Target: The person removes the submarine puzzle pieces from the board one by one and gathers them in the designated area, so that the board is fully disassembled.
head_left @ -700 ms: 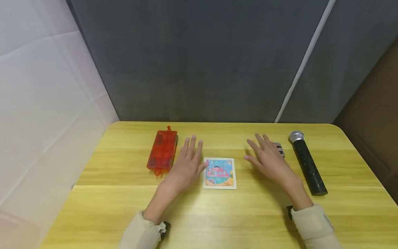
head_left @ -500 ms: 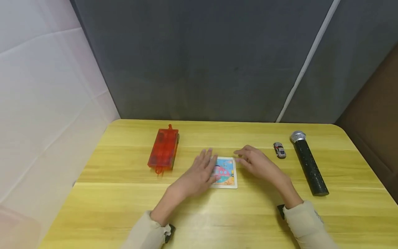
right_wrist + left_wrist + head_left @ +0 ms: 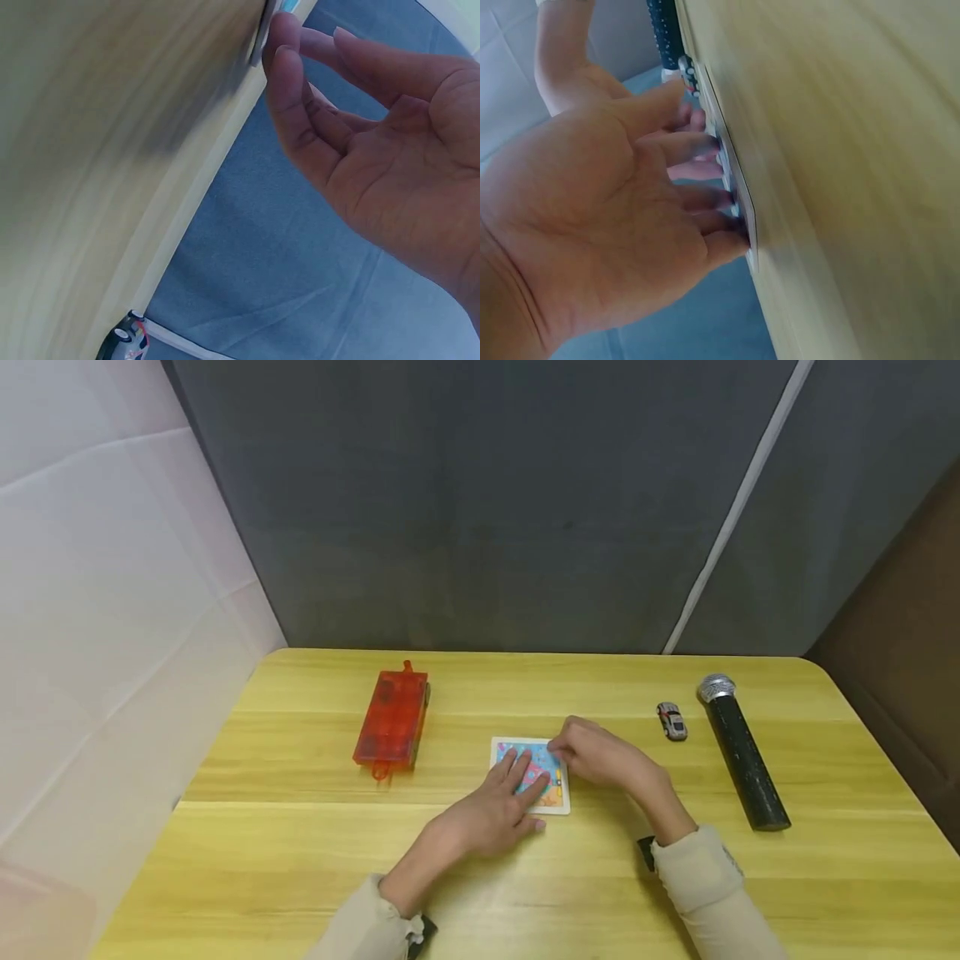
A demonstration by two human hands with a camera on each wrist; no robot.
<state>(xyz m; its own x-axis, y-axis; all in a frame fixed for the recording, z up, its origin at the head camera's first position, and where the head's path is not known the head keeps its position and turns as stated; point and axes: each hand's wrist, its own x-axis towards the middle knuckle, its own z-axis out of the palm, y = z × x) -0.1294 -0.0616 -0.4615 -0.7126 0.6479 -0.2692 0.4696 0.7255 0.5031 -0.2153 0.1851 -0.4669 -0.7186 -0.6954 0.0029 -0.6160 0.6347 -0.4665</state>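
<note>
A small square picture puzzle (image 3: pixel 557 800) in a white frame lies flat on the table, its print blue, pink and orange. My left hand (image 3: pixel 487 817) rests over its left and middle part with spread fingers, hiding much of the picture. In the left wrist view the left fingertips (image 3: pixel 739 238) touch the puzzle's face. At the puzzle's upper right corner is my right hand (image 3: pixel 600 756), its fingers bent and the fingertips touching that corner. The right wrist view shows the right thumb (image 3: pixel 382 66) apart from the fingers at the puzzle edge.
A translucent red toy cart-like box (image 3: pixel 392 718) lies to the left. On the right are a small silver toy car (image 3: pixel 672 722) and a black microphone (image 3: pixel 742 760) with a silver head. A dark grey partition (image 3: pixel 480 527) stands behind the wooden table (image 3: pixel 247 860).
My left hand has moved right, from beside the puzzle onto its face. The right hand has come left from near the toy car to the puzzle's upper right corner, its fingers bending.
</note>
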